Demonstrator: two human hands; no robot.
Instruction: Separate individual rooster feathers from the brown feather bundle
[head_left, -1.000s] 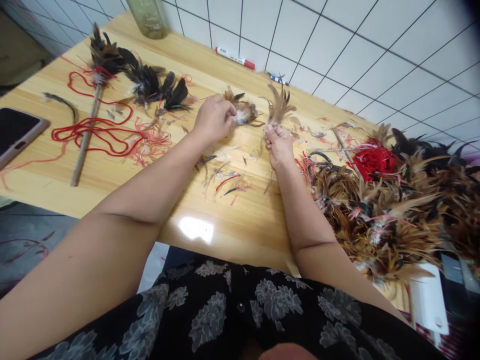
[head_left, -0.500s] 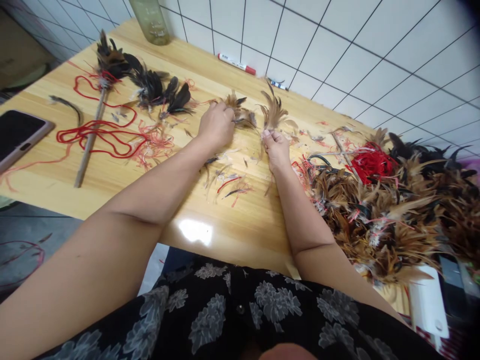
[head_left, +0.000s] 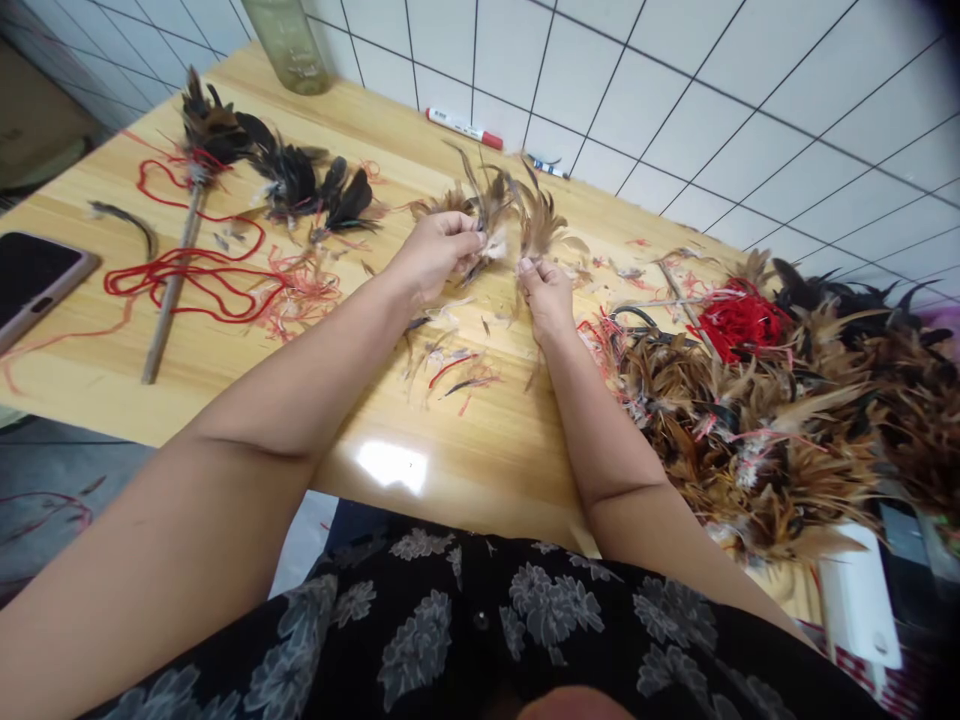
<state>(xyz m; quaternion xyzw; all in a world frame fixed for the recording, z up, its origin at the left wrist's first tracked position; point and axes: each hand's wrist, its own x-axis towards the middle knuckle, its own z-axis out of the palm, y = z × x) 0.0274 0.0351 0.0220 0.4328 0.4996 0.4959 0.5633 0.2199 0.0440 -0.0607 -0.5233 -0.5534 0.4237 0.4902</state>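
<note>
Over the middle of the wooden table (head_left: pixel 465 440), my left hand (head_left: pixel 436 255) is closed round a small tuft of brown feathers (head_left: pixel 480 205). Just to its right, my right hand (head_left: pixel 545 295) pinches the base of a second brown feather tuft (head_left: pixel 541 220). The two tufts stand upright and touch each other between my hands. Loose feather scraps and bits of red thread (head_left: pixel 450 365) lie on the table below my hands.
A big heap of brown feathers (head_left: pixel 765 430) with a red thread bundle (head_left: pixel 739 318) fills the right. Dark feathers (head_left: pixel 315 185), a stick (head_left: pixel 171 285) and red cord (head_left: pixel 187 270) lie left. A phone (head_left: pixel 34 278) is far left; a marker (head_left: pixel 465 130) and a bottle (head_left: pixel 289 40) stand by the tiled wall.
My left hand has lifted its tuft off the table and brought it rightward against the tuft in my right hand. The tufts were apart a second ago.
</note>
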